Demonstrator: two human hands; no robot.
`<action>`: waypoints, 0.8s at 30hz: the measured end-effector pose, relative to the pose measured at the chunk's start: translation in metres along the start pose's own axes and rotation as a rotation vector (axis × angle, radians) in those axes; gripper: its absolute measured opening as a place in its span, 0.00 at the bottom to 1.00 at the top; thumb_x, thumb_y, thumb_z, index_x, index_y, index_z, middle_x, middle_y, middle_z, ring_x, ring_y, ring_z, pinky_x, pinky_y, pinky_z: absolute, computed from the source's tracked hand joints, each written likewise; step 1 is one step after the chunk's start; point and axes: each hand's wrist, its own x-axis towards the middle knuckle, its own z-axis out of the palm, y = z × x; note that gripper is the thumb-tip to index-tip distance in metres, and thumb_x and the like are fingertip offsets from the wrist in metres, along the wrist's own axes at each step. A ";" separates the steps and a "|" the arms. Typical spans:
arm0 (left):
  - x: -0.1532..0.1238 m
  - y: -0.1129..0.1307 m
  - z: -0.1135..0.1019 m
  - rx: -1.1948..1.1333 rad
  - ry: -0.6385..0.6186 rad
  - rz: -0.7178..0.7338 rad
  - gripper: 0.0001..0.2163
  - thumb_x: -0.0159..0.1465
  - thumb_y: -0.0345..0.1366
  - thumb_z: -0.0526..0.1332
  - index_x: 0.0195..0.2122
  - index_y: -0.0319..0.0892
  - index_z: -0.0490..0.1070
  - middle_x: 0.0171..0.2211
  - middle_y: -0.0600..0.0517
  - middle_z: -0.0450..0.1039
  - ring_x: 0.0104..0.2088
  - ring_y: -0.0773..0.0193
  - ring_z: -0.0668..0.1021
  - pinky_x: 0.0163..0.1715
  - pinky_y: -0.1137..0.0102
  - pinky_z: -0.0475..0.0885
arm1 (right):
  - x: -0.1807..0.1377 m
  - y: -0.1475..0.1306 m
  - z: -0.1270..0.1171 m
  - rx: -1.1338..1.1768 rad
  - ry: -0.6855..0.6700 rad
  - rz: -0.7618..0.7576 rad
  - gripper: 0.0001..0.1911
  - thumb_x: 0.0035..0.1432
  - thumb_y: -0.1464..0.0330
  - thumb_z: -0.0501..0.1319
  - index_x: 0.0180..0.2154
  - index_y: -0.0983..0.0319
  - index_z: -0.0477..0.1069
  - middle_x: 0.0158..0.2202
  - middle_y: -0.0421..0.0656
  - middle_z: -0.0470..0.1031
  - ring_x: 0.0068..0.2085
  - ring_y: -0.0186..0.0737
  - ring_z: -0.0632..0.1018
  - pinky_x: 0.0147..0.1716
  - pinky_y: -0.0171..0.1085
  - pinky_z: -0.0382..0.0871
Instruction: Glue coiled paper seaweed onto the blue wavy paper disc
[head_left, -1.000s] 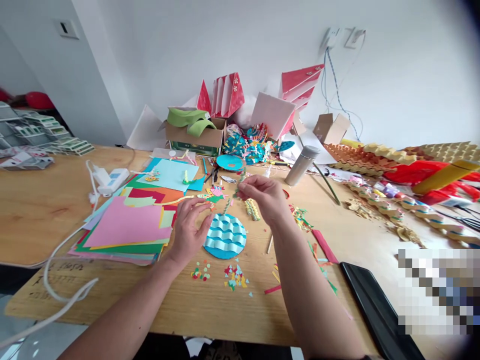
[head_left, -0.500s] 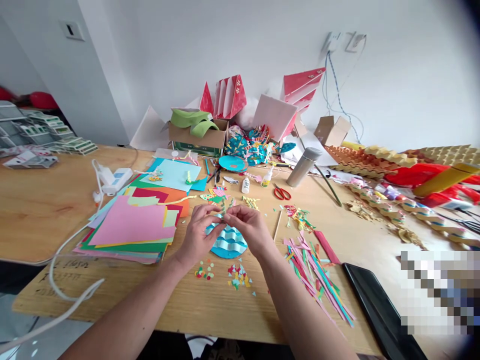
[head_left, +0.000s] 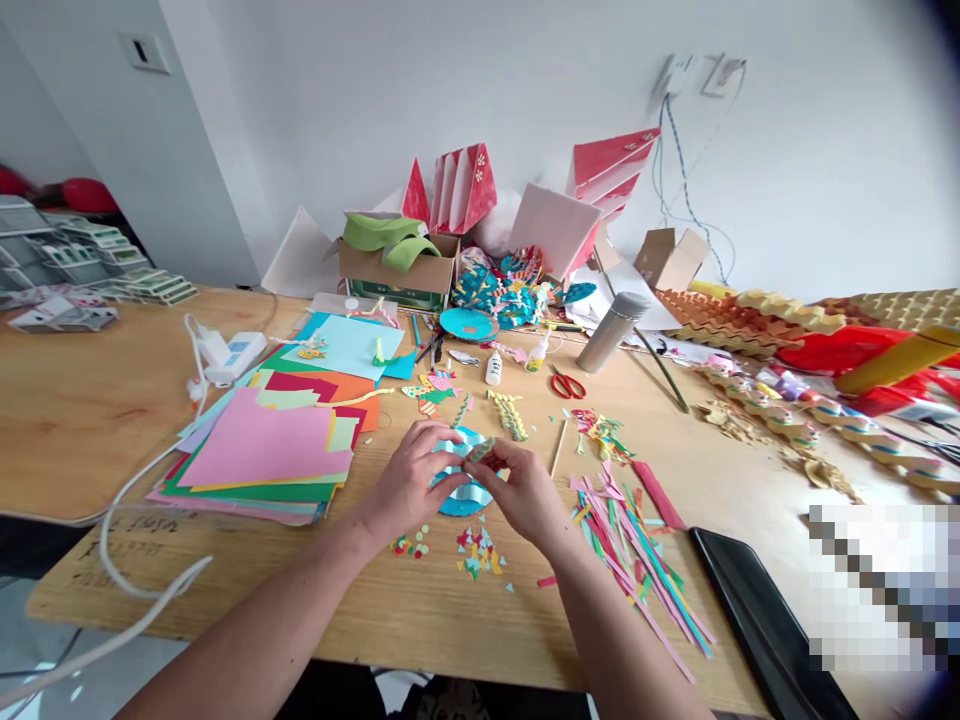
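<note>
Right hand (head_left: 525,492) dropped lower — paper strip (head_left: 480,449) pinched at its fingers (head_left: 499,463).

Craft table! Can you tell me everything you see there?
wooden table: 1, light brown, under everything
coloured paper stack: 1, pink on top, left of the hands
cardboard box: 1, brown, far side, green paper inside
scissors: 1 pair, red handles, beyond the right hand
glue bottles: 2, white, beside the scissors
flask: 1, silver, far right of the bottles
paper strips: many, pink, green and blue, right of the hands
paper bits: many, mixed colours, near side of the hands
wavy paper disc: 1, blue, under the hands
striped paper piece: 1, green and yellow, in the fingers
left hand: 1, at the disc
right hand: 1, pinching the striped piece
</note>
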 end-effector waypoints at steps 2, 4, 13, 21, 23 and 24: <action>0.001 -0.004 -0.001 -0.009 0.019 -0.065 0.08 0.61 0.37 0.64 0.41 0.43 0.75 0.44 0.46 0.74 0.49 0.55 0.73 0.50 0.58 0.71 | 0.002 0.003 -0.008 0.043 0.065 0.020 0.10 0.53 0.62 0.62 0.26 0.62 0.71 0.24 0.41 0.74 0.28 0.37 0.73 0.30 0.36 0.65; 0.006 -0.010 -0.004 -0.030 0.068 -0.201 0.09 0.62 0.38 0.63 0.42 0.43 0.75 0.42 0.46 0.76 0.47 0.56 0.75 0.48 0.60 0.72 | 0.007 0.005 -0.018 0.098 0.128 0.045 0.11 0.52 0.60 0.62 0.29 0.62 0.73 0.26 0.42 0.76 0.29 0.38 0.74 0.31 0.36 0.65; 0.067 -0.050 0.013 -0.404 -0.100 -0.685 0.21 0.56 0.27 0.63 0.52 0.40 0.71 0.50 0.42 0.75 0.52 0.57 0.76 0.46 0.67 0.73 | 0.025 0.028 -0.036 0.133 0.322 0.119 0.17 0.47 0.55 0.64 0.25 0.63 0.70 0.20 0.38 0.69 0.22 0.31 0.63 0.22 0.33 0.55; 0.078 -0.071 0.038 -0.466 -0.245 -0.702 0.21 0.50 0.33 0.70 0.45 0.34 0.74 0.40 0.42 0.78 0.41 0.59 0.79 0.36 0.70 0.75 | 0.024 0.057 -0.031 0.151 0.385 0.137 0.17 0.46 0.55 0.64 0.23 0.63 0.68 0.19 0.38 0.67 0.23 0.32 0.63 0.23 0.33 0.55; 0.078 -0.075 0.041 -0.455 -0.263 -0.690 0.15 0.50 0.34 0.70 0.39 0.35 0.76 0.35 0.47 0.79 0.38 0.60 0.79 0.36 0.70 0.75 | 0.025 0.059 -0.033 0.145 0.388 0.146 0.17 0.47 0.55 0.64 0.23 0.63 0.68 0.19 0.38 0.66 0.22 0.32 0.63 0.23 0.33 0.55; 0.078 -0.077 0.043 -0.443 -0.270 -0.687 0.13 0.50 0.35 0.69 0.36 0.35 0.76 0.33 0.48 0.79 0.36 0.61 0.79 0.35 0.70 0.74 | 0.025 0.060 -0.033 0.140 0.384 0.151 0.17 0.47 0.55 0.63 0.23 0.63 0.68 0.19 0.37 0.66 0.22 0.31 0.62 0.23 0.33 0.54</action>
